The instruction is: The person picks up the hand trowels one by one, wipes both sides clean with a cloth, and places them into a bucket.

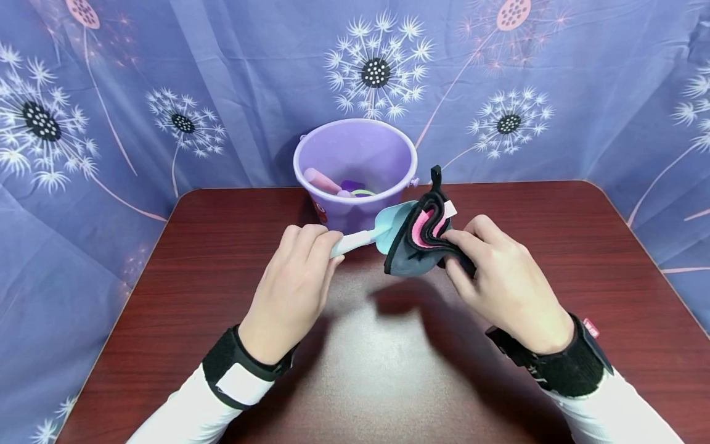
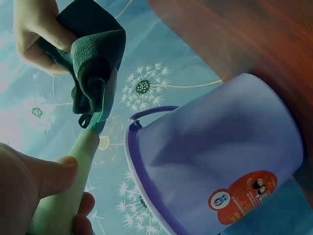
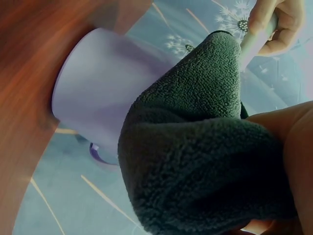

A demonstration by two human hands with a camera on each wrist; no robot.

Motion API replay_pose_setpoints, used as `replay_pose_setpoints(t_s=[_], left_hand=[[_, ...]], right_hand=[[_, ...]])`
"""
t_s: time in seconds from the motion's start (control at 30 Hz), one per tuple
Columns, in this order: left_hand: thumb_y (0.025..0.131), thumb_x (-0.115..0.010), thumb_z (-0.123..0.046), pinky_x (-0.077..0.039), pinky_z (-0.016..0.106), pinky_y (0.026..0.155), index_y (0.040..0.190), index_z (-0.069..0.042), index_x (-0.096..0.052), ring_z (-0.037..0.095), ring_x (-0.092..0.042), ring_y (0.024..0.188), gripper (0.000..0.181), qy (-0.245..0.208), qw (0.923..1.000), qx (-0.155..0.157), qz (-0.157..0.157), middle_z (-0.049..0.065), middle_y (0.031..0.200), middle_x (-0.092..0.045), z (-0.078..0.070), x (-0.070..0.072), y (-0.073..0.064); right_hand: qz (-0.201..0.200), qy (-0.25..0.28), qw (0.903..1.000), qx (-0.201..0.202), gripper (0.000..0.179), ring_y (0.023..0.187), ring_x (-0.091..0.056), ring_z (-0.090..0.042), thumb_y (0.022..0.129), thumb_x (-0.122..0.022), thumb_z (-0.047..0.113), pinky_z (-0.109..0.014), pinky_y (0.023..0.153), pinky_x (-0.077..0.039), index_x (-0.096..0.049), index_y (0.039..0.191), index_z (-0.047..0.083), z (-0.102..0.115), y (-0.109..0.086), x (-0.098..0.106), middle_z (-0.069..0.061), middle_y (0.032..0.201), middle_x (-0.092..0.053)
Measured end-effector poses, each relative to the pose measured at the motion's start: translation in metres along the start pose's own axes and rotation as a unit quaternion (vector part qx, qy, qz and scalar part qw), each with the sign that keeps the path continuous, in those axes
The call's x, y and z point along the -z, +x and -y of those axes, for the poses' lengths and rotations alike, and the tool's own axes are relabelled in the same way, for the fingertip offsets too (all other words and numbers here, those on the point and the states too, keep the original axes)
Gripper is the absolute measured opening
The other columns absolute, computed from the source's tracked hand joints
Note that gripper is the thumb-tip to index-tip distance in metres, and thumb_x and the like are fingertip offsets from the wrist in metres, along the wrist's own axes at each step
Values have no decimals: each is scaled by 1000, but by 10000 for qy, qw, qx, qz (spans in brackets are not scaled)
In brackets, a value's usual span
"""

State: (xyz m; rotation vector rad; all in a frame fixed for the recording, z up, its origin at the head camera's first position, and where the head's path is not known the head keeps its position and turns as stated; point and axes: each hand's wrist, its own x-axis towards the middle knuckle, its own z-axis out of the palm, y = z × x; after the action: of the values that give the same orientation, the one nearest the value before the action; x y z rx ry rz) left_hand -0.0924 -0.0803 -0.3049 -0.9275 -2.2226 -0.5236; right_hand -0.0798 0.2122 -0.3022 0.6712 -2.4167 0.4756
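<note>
My left hand point(image 1: 293, 280) grips the white handle of a toy shovel point(image 1: 355, 241), whose light blue blade points to the right. A folded cleaning cloth point(image 1: 412, 258), grey outside and pink inside with black edging and a hanging loop, is pinched between the thumb and fingers of my right hand point(image 1: 501, 287). The cloth lies over the far part of the blade and hides it. Both things are held above the table, just in front of a purple bucket point(image 1: 355, 139). In the right wrist view the fuzzy grey cloth point(image 3: 195, 98) fills the middle.
Inside the bucket lie several toys, among them one with a pink handle point(image 1: 322, 180). The bucket stands at the back of the dark red wooden table point(image 1: 233, 246). A blue curtain point(image 1: 249, 80) with dandelion prints hangs behind the table and along its sides.
</note>
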Motion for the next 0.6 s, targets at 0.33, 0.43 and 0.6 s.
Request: replay_pose_setpoints(t_s=[0.33,0.43,0.6], left_hand=[[99,-58,-9,-40,35,71,115,4,-58,30,-43,82,20,51,10000,-5,49,13,103,-56,-2,-2,-1],[99,-58,-9,-40,35,71,115,4,-58,30,-43,82,20,63,10000,-13,69,13,103,-56,-3,-2,-1],[99,-58,-9,-40,35,71,115,4,-58,30,-43,83,21,115,9999,-11,118,13,103,-56,-3,-4,-1]], right_hand=[[157,206,9995,156,22,64,-44,-8,86,-59,13,-30,56,-42,-71,103,7,6,-1,-3,2,88,-49],[237,269,9991,241,21,65,-44,-8,85,-60,12,-29,57,-42,-71,102,7,8,-1,-4,1,89,-50],[408,282,9980,393,18,66,-43,-7,86,-60,13,-27,58,-41,-70,100,8,9,-1,-4,3,89,-48]])
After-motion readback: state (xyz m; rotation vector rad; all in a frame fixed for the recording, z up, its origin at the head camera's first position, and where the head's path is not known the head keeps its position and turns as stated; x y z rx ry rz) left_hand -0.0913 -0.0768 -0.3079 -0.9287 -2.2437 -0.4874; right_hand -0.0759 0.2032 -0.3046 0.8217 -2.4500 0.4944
